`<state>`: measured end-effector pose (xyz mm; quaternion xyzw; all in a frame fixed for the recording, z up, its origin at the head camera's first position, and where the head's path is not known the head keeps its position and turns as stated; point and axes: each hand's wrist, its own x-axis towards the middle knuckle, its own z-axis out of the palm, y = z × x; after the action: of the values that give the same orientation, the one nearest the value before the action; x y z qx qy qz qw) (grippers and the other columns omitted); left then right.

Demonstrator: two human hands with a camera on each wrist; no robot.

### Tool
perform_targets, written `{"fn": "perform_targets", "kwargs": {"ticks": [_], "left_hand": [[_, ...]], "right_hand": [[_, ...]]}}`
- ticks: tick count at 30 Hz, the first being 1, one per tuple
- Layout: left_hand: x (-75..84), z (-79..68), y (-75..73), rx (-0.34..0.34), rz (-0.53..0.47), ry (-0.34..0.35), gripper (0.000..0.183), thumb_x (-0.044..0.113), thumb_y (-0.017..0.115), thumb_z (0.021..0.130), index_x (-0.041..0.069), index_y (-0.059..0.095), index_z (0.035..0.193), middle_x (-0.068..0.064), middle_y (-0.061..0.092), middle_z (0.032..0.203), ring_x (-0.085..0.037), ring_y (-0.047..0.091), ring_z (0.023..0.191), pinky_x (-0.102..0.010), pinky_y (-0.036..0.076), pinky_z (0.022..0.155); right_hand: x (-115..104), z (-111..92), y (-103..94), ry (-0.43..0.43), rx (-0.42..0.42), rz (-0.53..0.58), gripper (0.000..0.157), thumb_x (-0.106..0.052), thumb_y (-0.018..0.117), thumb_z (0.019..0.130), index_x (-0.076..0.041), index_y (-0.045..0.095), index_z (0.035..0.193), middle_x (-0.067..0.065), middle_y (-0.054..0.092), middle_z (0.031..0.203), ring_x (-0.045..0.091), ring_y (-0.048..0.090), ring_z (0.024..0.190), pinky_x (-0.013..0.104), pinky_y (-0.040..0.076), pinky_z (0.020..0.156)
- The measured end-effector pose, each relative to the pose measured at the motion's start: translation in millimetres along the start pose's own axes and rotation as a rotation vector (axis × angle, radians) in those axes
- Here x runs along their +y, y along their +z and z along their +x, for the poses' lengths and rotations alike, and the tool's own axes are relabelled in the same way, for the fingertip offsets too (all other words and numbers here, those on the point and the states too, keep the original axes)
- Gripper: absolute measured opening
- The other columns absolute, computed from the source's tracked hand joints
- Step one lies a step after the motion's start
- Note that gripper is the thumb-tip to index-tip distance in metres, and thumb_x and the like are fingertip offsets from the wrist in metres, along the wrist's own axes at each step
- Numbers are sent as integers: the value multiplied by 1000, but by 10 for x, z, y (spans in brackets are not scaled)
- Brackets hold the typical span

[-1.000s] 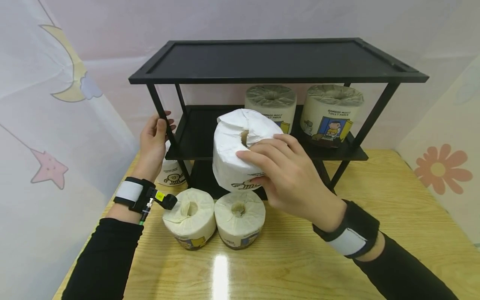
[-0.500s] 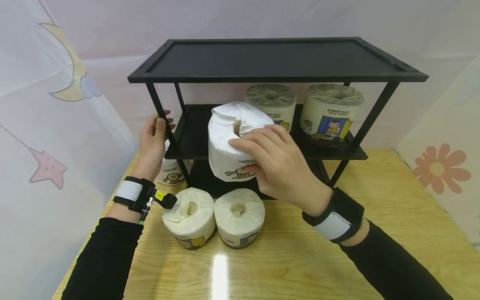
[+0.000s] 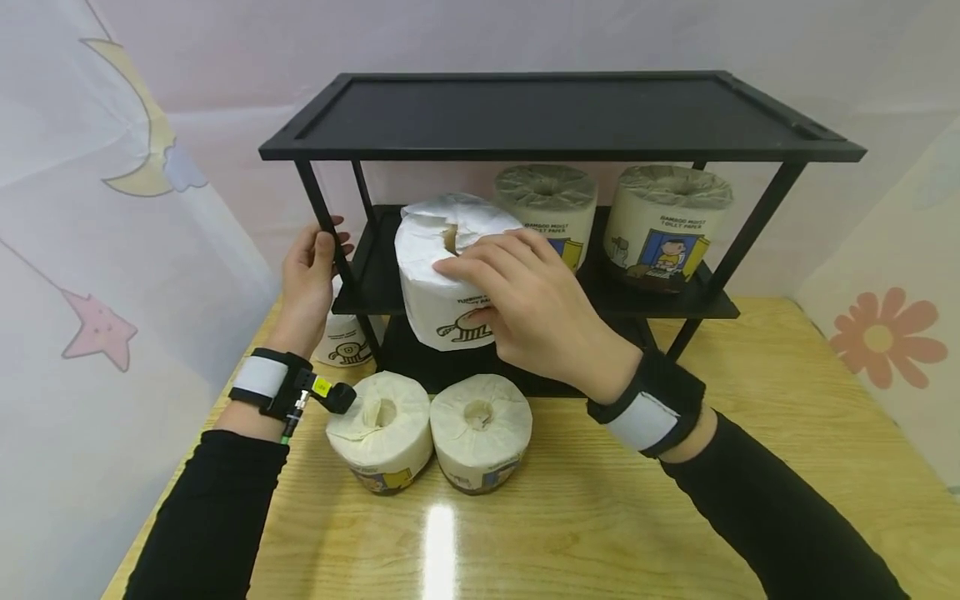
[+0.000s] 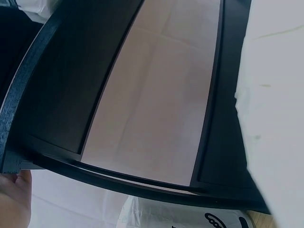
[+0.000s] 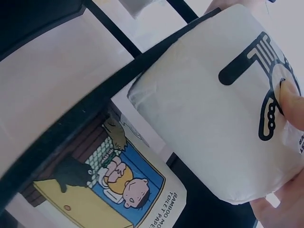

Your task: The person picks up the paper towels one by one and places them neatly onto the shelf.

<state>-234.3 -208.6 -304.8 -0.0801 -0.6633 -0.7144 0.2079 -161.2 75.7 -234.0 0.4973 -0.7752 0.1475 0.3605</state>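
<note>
My right hand (image 3: pixel 536 304) holds a white-wrapped toilet paper roll (image 3: pixel 431 292), its thumb on the printed side and its fingers over the top by the core hole. The roll is slightly tilted, in front of the left half of the black rack's middle shelf (image 3: pixel 386 229). In the right wrist view this toilet paper roll (image 5: pixel 190 104) fills the right side, with the thumb pressed on its print. My left hand (image 3: pixel 303 279) grips the rack's front left post (image 3: pixel 315 200), thumb in front and fingertips behind it.
Two cream toilet paper rolls, one at the middle (image 3: pixel 555 221) and one at the right (image 3: pixel 667 246), stand on the middle shelf. Two more, left (image 3: pixel 386 454) and right (image 3: pixel 480 458), sit side by side before the rack. Another white roll (image 3: pixel 345 337) stands behind my left wrist.
My right hand has carried the white toilet paper roll left and upward in the head view, toward the middle shelf. The left hand stays on the post.
</note>
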Motion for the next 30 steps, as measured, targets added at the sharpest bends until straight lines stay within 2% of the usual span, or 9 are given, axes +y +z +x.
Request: {"fn": "perform_targets", "kwargs": {"ticks": [6,10,15,24,30], "left_hand": [[-24,2,-18,3,-5,21,68,58,58,76,12,62,125,-4,59,111,-23,57,109,-32,45,99],[-28,-6,-34,1,0,6,65,57,58,77,14,63,125,-4,59,112,-22,57,109,-34,44,101],[-29,-13,-28,1,9,-7,66,57,57,77,14,62,126,-7,59,114,-21,57,108,-35,44,102],[-18,-10,-10,6,14,10,64,57,57,77,15,63,124,-6,60,113,-19,58,106,-37,44,101],[-13,-12,-12,1,13,17,65,58,57,77,15,63,125,-5,60,111,-20,58,106,-36,44,101]], "right_hand": [[75,171,-10,82,-129,59,57,-8,84,77,-8,60,129,8,65,117,26,56,114,42,38,103],[111,278,-5,161,-237,127,56,-9,81,82,-10,58,133,7,63,125,25,53,119,42,35,106],[108,370,29,190,-330,106,57,-10,77,87,-13,55,139,5,60,129,24,50,122,42,35,106],[-5,457,70,193,-304,-63,56,-18,78,87,-15,57,139,11,53,135,29,47,125,45,40,104],[-17,487,126,190,-271,-119,55,-16,79,86,-12,59,137,8,60,123,28,51,116,42,43,96]]}}
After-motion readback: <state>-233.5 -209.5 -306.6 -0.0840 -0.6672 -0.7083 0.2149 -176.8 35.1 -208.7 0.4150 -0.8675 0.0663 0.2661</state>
